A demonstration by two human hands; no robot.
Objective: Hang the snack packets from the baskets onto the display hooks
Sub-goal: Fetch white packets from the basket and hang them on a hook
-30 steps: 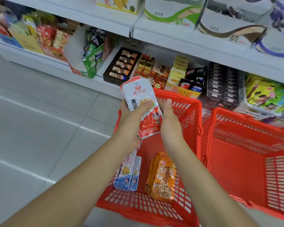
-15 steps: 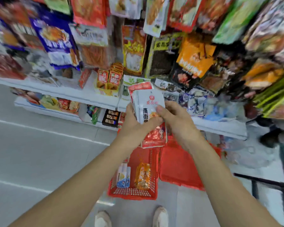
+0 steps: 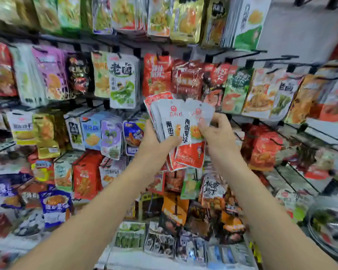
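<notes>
Packets (image 3: 172, 123): we lifted them up to the hooks (image 3: 242, 55).
Left hand (image 3: 154, 142): grips the stack (thumb in front).
Right hand (image 3: 217, 133): pinches one packet, to peel it off.

A fanned stack of white-and-red snack packets (image 3: 173, 121) with black lettering stands upright in the left hand (image 3: 154, 140); the right hand (image 3: 217, 131) pinches the front packet (image 3: 193, 152), facing black display hooks (image 3: 248, 53).
</notes>
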